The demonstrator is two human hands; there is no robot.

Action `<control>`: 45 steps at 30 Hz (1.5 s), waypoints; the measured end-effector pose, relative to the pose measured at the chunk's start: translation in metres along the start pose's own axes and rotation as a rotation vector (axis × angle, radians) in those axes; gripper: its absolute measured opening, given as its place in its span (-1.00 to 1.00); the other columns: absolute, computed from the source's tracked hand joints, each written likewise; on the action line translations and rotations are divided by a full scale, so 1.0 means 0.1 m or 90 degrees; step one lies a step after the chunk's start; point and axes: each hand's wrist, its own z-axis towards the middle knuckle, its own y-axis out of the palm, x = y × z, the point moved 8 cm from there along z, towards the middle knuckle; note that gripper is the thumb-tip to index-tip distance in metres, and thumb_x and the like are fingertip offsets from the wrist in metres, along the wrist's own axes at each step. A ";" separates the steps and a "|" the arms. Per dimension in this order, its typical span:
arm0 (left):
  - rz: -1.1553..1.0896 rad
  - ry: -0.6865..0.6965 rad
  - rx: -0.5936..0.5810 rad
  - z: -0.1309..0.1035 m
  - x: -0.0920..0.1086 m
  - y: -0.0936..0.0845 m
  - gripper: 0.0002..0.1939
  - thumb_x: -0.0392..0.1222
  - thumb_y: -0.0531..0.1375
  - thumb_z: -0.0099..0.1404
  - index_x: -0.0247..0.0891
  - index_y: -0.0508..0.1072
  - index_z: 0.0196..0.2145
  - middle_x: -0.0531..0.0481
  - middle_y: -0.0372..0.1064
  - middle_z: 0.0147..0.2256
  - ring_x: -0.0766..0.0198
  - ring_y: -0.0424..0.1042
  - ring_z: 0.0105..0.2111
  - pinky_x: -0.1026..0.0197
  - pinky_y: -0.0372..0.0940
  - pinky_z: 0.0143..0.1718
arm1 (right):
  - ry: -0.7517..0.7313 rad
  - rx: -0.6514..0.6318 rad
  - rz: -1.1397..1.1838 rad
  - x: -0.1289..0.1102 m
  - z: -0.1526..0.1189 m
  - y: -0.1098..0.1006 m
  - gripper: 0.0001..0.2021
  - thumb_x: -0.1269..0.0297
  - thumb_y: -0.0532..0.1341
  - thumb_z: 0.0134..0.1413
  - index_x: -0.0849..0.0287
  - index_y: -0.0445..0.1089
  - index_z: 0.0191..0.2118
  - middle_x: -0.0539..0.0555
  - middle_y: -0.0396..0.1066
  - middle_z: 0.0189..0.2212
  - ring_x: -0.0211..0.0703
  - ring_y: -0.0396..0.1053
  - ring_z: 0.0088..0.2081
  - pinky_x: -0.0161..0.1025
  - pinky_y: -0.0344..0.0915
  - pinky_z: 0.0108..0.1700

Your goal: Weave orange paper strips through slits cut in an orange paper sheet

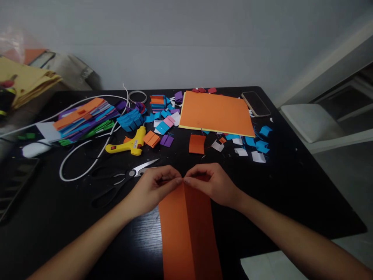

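Observation:
A long strip of orange paper [176, 233] runs from the bottom edge up to my hands, with a lengthwise crease down its middle. My left hand [155, 186] pinches its far edge just left of the crease. On the other side of the crease, my right hand [214, 182] pinches the same edge, the two thumbs almost meeting. Black-handled scissors [128, 177] lie partly open beside my left hand, the blade tips pointing toward it. Beyond my hands a small curved orange paper piece [197, 144] rests on the table.
A yellow glue gun [128, 146] lies past the scissors, near a looping white cable [61, 167]. Stacked coloured paper strips [84, 116] sit at the left. Orange sheets [217, 112] and a phone [256, 104] lie at the back, with small paper scraps around. A stool [310, 122] stands right of the black table [291, 186].

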 end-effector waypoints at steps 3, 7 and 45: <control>0.001 -0.003 0.010 -0.01 0.00 -0.01 -0.71 0.02 0.22 0.42 -0.26 0.55 -0.29 0.07 0.39 -0.46 0.33 0.28 -0.45 0.30 0.13 -0.44 | 0.005 0.007 0.008 0.01 -0.01 0.00 -0.88 0.23 0.36 0.18 0.13 0.63 -0.32 0.02 0.63 -0.37 -0.12 0.54 -0.28 -0.24 0.38 -0.21; 0.018 -0.017 0.025 -0.01 -0.02 -0.04 -0.68 0.05 0.23 0.41 -0.26 0.56 -0.30 0.07 0.40 -0.45 0.32 0.29 -0.44 0.29 0.14 -0.44 | 0.006 0.026 0.004 0.00 -0.01 -0.03 -0.88 0.23 0.36 0.18 0.13 0.63 -0.33 0.03 0.63 -0.37 -0.12 0.56 -0.27 -0.23 0.39 -0.18; 0.737 0.194 0.225 -0.68 0.00 0.48 -0.38 -0.03 -0.01 0.57 -0.54 0.21 0.39 -0.45 0.16 0.39 -0.22 0.20 0.39 -0.29 0.19 0.34 | -0.203 0.044 -0.642 0.11 -0.47 0.30 -0.48 0.32 -0.04 0.49 0.39 0.17 0.43 0.40 0.09 0.44 0.19 0.04 0.48 0.27 0.11 0.45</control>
